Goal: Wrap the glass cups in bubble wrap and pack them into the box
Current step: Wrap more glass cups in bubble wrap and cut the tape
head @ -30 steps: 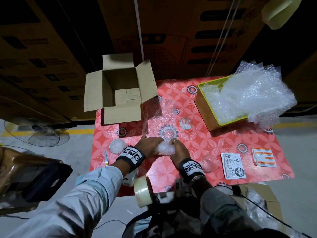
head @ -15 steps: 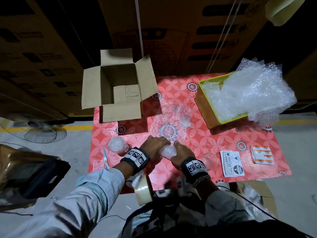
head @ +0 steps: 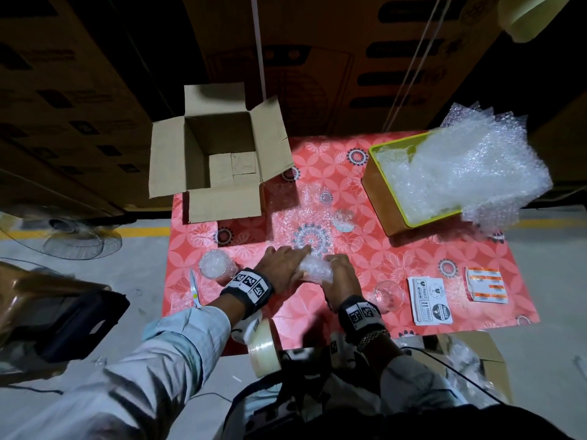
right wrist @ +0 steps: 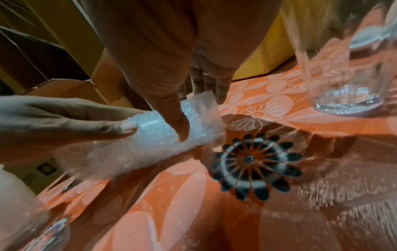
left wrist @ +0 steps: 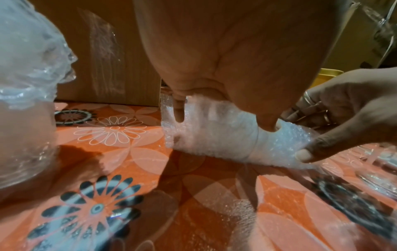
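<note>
Red floral table (head: 397, 249): both hands, left hand (head: 282, 268) and right hand (head: 341, 277), curled in a grip round the half-rolled cup bundle (head: 314, 269); box (head: 222, 160) at eleven o'clock apparently empty; bare glass (head: 389, 295) awaited wrapping.

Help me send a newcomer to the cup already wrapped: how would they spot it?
Start at the open box on the table's far left corner. Come straight toward the near edge, left of the hands: the wrapped cup stands there upright. Unlike the bare cups, it is clouded white with bubble wrap.
</note>
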A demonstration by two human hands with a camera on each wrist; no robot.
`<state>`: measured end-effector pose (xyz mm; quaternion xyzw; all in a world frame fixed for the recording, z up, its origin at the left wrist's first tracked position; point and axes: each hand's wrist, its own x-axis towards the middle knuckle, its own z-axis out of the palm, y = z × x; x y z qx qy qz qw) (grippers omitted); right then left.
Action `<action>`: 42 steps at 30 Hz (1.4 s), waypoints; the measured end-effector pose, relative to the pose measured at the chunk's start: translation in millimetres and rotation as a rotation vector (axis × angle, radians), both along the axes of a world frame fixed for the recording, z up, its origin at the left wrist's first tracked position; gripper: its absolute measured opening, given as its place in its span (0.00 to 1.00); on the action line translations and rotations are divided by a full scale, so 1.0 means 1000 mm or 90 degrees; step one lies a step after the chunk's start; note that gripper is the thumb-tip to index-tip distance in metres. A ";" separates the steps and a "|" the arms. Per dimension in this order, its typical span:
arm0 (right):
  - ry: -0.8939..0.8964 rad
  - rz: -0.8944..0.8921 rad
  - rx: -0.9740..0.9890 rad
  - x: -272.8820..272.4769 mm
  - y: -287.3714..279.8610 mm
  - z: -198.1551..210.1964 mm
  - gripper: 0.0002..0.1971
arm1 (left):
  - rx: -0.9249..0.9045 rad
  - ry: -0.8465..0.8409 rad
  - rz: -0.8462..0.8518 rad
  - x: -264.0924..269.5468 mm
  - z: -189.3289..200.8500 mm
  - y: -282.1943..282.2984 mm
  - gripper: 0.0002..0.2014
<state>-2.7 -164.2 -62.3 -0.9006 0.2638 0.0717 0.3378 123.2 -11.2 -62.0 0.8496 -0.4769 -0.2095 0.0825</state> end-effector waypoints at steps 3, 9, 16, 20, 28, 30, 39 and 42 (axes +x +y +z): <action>0.033 0.020 -0.005 0.003 -0.001 -0.002 0.27 | 0.009 -0.084 -0.008 0.001 0.003 -0.003 0.33; 0.127 0.093 -0.057 0.010 -0.008 0.003 0.33 | 0.008 -0.101 0.022 0.008 0.018 -0.003 0.47; 0.150 0.087 -0.086 0.005 0.002 0.008 0.29 | 0.000 0.001 -0.139 0.007 0.013 -0.006 0.47; 0.118 0.094 -0.057 0.005 0.000 0.007 0.31 | 0.030 0.003 -0.109 0.003 0.008 -0.010 0.36; 0.165 0.046 -0.026 0.005 -0.014 0.008 0.47 | 0.068 -0.022 -0.076 0.016 0.005 -0.008 0.29; 0.174 0.031 -0.037 0.006 -0.016 0.007 0.45 | 0.081 -0.022 -0.062 0.021 0.008 -0.006 0.28; 0.157 0.089 -0.005 0.008 -0.006 0.012 0.46 | 0.102 0.023 -0.058 0.023 0.012 -0.017 0.34; 0.098 0.112 0.004 0.006 0.002 0.012 0.43 | 0.079 0.038 -0.053 0.023 0.009 -0.014 0.35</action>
